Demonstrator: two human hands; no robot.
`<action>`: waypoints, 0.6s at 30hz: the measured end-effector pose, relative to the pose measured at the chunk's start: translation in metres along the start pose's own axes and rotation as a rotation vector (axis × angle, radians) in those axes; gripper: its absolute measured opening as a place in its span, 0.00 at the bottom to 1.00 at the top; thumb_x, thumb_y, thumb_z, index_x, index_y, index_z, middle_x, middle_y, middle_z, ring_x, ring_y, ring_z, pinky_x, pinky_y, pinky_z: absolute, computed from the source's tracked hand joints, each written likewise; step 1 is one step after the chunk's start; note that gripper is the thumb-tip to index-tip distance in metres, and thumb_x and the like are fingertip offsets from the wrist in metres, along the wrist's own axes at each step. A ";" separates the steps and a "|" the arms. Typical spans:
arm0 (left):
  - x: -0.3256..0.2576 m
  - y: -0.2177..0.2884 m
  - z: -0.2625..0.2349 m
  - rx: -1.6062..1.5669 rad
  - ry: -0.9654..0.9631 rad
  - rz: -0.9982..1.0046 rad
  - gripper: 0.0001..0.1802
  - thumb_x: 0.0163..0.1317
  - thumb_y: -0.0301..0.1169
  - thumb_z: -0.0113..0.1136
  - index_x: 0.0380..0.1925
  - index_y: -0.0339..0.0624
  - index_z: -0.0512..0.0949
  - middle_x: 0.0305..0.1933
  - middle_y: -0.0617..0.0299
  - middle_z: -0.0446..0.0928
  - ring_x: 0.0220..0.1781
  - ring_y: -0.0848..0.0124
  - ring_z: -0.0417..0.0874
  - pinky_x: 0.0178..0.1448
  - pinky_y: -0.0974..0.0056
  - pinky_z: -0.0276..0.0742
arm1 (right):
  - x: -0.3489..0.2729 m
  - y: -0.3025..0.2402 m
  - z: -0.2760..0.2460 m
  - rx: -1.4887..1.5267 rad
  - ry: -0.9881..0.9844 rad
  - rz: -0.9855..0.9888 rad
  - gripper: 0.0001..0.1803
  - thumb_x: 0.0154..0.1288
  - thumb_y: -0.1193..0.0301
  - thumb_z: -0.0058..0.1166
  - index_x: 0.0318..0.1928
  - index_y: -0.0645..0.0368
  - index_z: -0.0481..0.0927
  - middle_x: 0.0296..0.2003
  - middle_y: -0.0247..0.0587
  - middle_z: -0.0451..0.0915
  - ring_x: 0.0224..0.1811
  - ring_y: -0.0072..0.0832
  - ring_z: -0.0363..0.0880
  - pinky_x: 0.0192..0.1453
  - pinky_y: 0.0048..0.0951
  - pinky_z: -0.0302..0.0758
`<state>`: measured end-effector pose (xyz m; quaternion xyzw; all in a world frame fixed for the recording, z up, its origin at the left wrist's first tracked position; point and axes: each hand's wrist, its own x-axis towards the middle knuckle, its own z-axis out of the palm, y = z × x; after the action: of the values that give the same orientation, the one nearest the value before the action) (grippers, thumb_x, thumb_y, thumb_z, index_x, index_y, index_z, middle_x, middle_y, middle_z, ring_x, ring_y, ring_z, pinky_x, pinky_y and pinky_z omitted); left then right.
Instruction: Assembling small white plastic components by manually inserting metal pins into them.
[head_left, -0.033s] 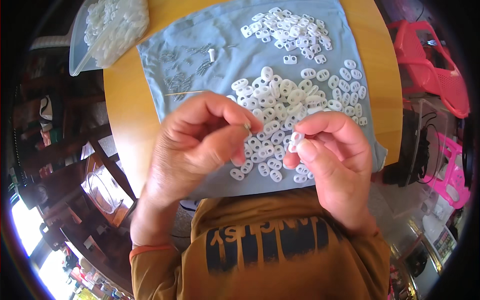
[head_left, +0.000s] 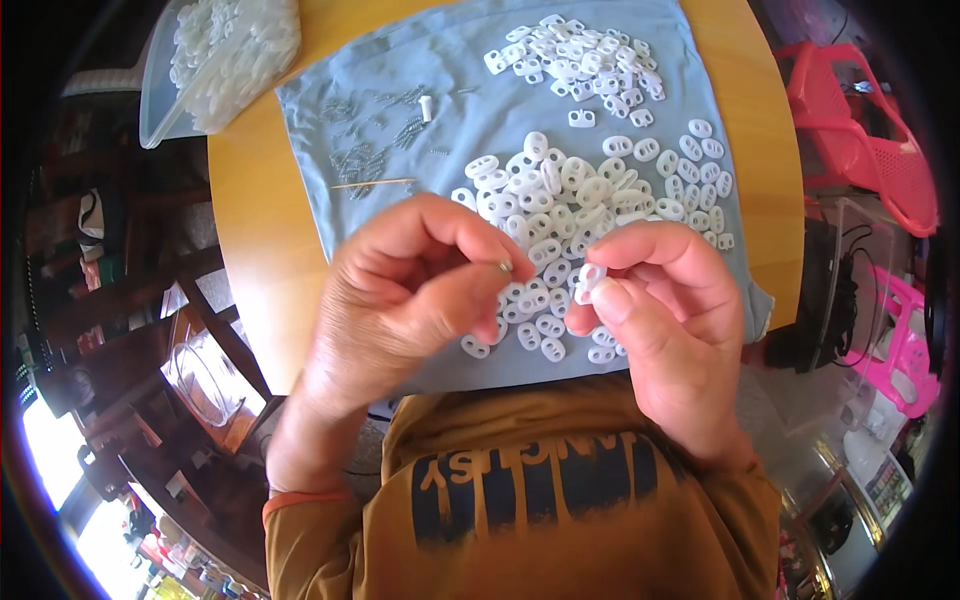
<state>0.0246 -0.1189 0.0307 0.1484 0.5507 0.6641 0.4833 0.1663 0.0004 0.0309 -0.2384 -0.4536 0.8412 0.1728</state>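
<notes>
My left hand [head_left: 410,290] is closed in a pinch, thumb against forefinger. A tiny metallic piece, apparently a small spring [head_left: 505,266], pokes out at its fingertips. Thumb and fingers of my right hand [head_left: 672,310] grip a white plastic two-hole cord lock [head_left: 590,280], held tilted. A narrow gap separates the spring from the cord lock. Beneath both hands spreads a pile of white oval two-hole pieces [head_left: 570,205], partly hidden by my fingers. Loose small springs [head_left: 360,160] lie scattered on the blue cloth [head_left: 465,60], farther off to the left.
A heap of smaller squarish white parts [head_left: 590,60] sits at the far right of the cloth. Near the springs lie a thin wooden stick [head_left: 372,183] and a white peg [head_left: 426,108]. A clear plastic container [head_left: 160,110] of white parts stands at the table's far left.
My left hand has shifted slightly right, closer to the cord lock, uncovering more of the wooden stick. The right hand has stayed almost in place.
</notes>
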 end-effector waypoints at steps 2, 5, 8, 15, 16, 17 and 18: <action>-0.009 -0.007 0.002 -0.060 -0.003 -0.015 0.08 0.51 0.15 0.55 0.30 0.38 0.71 0.32 0.49 0.76 0.21 0.75 0.73 0.25 0.75 0.71 | -0.001 -0.003 0.008 -0.014 0.009 0.004 0.10 0.60 0.77 0.52 0.43 0.64 0.73 0.37 0.36 0.74 0.35 0.19 0.73 0.39 0.25 0.76; -0.016 -0.016 0.002 -0.115 -0.011 0.030 0.10 0.49 0.14 0.56 0.29 0.38 0.71 0.32 0.51 0.75 0.22 0.76 0.72 0.24 0.75 0.69 | -0.003 0.001 0.007 0.025 -0.109 -0.034 0.11 0.62 0.82 0.48 0.46 0.67 0.72 0.39 0.35 0.73 0.37 0.16 0.70 0.43 0.19 0.70; -0.023 -0.020 0.002 -0.141 0.003 0.030 0.10 0.49 0.14 0.56 0.30 0.38 0.71 0.32 0.54 0.75 0.23 0.77 0.71 0.25 0.76 0.69 | -0.005 0.003 0.012 0.012 -0.108 -0.035 0.10 0.62 0.83 0.48 0.45 0.67 0.72 0.38 0.35 0.73 0.37 0.16 0.70 0.44 0.19 0.69; -0.034 -0.028 -0.009 -0.189 -0.108 0.018 0.08 0.56 0.17 0.57 0.37 0.36 0.77 0.33 0.67 0.77 0.31 0.82 0.75 0.34 0.77 0.72 | -0.008 0.007 0.014 -0.173 -0.140 -0.089 0.10 0.60 0.85 0.47 0.44 0.67 0.73 0.37 0.35 0.73 0.38 0.16 0.70 0.44 0.19 0.69; -0.035 -0.028 -0.008 -0.192 -0.103 0.019 0.08 0.56 0.17 0.57 0.37 0.36 0.77 0.33 0.67 0.77 0.31 0.82 0.75 0.34 0.77 0.72 | -0.008 0.008 0.013 -0.201 -0.146 -0.100 0.10 0.60 0.85 0.47 0.43 0.67 0.73 0.37 0.35 0.72 0.38 0.16 0.70 0.44 0.19 0.69; -0.036 -0.027 -0.005 -0.206 -0.086 -0.005 0.08 0.57 0.18 0.58 0.38 0.36 0.77 0.33 0.66 0.77 0.30 0.82 0.75 0.34 0.77 0.72 | -0.009 0.008 0.013 -0.228 -0.152 -0.111 0.10 0.60 0.85 0.47 0.43 0.67 0.73 0.37 0.35 0.72 0.38 0.16 0.70 0.44 0.19 0.69; -0.037 -0.027 -0.004 -0.220 -0.069 -0.029 0.08 0.57 0.19 0.58 0.38 0.36 0.78 0.33 0.66 0.77 0.30 0.82 0.75 0.34 0.77 0.72 | -0.009 0.009 0.013 -0.228 -0.155 -0.108 0.10 0.60 0.85 0.47 0.43 0.67 0.73 0.37 0.35 0.72 0.38 0.16 0.70 0.44 0.19 0.69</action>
<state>0.0524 -0.1527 0.0184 0.1091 0.4596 0.7080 0.5250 0.1659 -0.0180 0.0318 -0.1658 -0.5703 0.7897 0.1539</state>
